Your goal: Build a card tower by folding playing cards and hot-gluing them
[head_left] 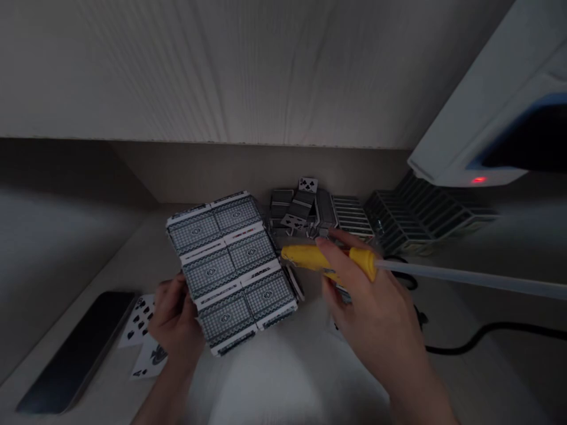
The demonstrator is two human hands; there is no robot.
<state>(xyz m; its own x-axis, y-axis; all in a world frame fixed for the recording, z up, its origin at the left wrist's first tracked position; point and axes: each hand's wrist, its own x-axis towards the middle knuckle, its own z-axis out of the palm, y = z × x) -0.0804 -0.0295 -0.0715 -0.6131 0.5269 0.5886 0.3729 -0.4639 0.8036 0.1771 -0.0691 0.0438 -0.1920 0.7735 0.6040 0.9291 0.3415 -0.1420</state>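
My left hand [175,313] grips the left edge of a block built of playing cards [233,271]. Its patterned card backs face up in three rows, divided by white strips. My fingers beneath it are partly hidden. In my right hand [367,301] is a yellow hot glue gun [305,258], its front end close to the block's right side. A long whitish glue stick [469,277] sticks out of its back toward the right. Whether the gun's tip touches the cards, I cannot tell.
Loose playing cards [295,221] are heaped at the back wall. More card structures [416,218] stand behind on the right. A dark phone [77,354] and face-up cards [148,357] lie at left. A black cable [482,333] runs right, below a white device [465,147] with a red light.
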